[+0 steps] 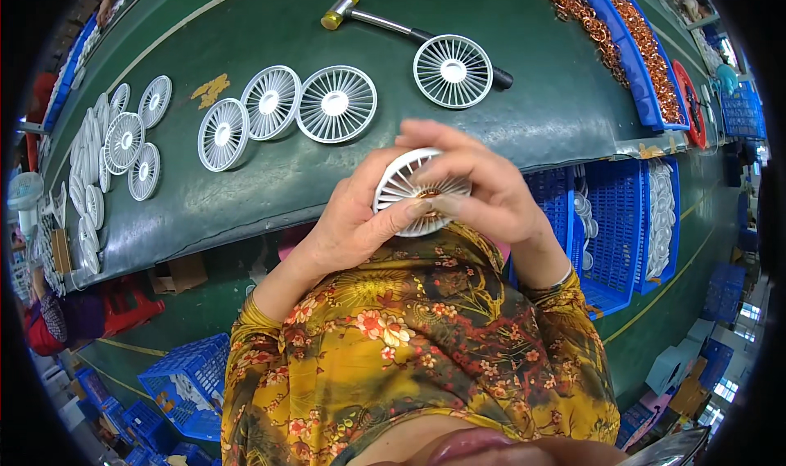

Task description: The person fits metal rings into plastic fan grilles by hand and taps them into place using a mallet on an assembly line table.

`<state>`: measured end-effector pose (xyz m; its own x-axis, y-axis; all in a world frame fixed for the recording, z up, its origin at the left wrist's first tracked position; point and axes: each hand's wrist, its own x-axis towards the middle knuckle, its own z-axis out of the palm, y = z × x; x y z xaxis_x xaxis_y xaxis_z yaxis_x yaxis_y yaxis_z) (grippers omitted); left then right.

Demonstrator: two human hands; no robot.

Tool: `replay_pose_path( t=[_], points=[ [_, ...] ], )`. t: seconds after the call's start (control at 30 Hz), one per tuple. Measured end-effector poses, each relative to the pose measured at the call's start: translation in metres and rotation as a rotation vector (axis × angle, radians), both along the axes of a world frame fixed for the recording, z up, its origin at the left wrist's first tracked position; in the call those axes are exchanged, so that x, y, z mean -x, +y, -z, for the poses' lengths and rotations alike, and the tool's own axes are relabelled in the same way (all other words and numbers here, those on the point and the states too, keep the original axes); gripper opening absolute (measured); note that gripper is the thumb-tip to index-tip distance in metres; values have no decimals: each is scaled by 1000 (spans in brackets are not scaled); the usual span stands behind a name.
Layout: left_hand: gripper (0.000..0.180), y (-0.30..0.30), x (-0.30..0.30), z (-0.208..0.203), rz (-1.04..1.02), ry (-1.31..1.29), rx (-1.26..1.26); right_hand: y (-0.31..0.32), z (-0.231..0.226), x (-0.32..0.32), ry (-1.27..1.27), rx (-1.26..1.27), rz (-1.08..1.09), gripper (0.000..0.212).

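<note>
In front of my chest, just off the table edge, my left hand [350,214] grips a white round spoked grille [395,180], its thumb lying across the face near the middle. My right hand [498,186] reaches over the same grille from the right, thumb and fingers closing at a copper-coloured ring [427,194] at the hub. These fingers partly cover the ring, so how it sits on the hub is hidden. Beyond my hands, a mallet [378,20] with yellow faces lies on the green table, and another white grille [453,72] rests over its handle.
Three grilles [336,104] lie left of centre on the table [278,188]. Many more grilles [90,151] are piled at the far left. At the right, a blue tray [626,53] holds copper rings, with loose rings [577,16] beside it. Blue crates [614,237] stand below the table edge.
</note>
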<state>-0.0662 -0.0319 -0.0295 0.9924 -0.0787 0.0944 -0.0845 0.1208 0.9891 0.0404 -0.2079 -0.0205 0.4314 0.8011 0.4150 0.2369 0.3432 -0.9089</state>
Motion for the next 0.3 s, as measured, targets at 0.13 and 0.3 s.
replay_pose_path(
  t=[0.13, 0.3],
  points=[
    [43, -1, 0, 3, -86, -111, -157, 6, 3, 4, 189, -27, 34, 33],
    [43, -1, -1, 10, -120, -177, -271, 3, 5, 5, 292, 198, 86, 41]
  ],
)
